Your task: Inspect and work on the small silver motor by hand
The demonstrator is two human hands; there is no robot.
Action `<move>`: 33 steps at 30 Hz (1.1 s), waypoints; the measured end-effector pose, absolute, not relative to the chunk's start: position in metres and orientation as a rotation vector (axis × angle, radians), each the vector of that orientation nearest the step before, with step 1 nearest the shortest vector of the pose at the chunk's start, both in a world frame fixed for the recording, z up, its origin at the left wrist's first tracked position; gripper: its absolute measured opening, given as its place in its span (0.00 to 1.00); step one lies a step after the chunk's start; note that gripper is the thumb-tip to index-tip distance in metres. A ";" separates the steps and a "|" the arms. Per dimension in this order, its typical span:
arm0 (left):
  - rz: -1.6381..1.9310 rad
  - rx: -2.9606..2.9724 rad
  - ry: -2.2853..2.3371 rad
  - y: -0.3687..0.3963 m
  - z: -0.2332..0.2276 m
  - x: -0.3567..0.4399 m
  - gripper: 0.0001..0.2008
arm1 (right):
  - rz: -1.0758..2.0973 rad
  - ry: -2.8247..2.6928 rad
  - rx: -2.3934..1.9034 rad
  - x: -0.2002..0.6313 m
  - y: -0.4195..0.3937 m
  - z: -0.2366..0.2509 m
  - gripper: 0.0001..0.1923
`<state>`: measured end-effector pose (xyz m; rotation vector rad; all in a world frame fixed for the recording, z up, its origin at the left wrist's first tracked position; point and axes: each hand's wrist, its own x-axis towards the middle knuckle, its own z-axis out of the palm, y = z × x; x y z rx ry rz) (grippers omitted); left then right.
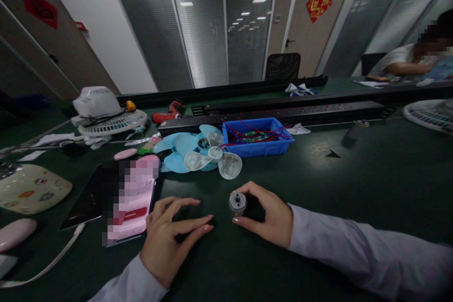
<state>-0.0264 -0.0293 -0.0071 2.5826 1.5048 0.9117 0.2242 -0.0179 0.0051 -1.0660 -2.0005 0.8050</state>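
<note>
While the right hand (266,214) is pinching a small cylindrical motor (237,203) on the green table (354,184), its shaft end facing up, the left hand (170,236) is resting open and empty just leftward. Beyond, fan blades (198,153) are lying beside a blue bin (257,138) holding red wires.

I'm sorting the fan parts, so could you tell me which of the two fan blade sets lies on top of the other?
The clear, frosted fan blade set lies on top; the light blue fan blade set sits beneath it, left of the blue bin.
</note>
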 end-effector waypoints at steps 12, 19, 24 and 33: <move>1.415 2.310 1.235 -0.007 0.013 0.039 0.06 | 0.768 -2.018 -1.042 0.224 -0.017 0.004 0.16; 1.429 2.315 1.109 -0.006 0.016 0.044 0.06 | 0.769 -2.035 -1.037 0.224 -0.017 0.003 0.17; 1.360 2.385 1.083 -0.007 0.016 0.043 0.09 | 0.767 -2.017 -1.036 0.224 -0.017 0.003 0.17; 1.231 2.384 1.065 -0.011 0.017 0.043 0.14 | 0.781 -2.025 -1.052 0.224 -0.017 0.004 0.16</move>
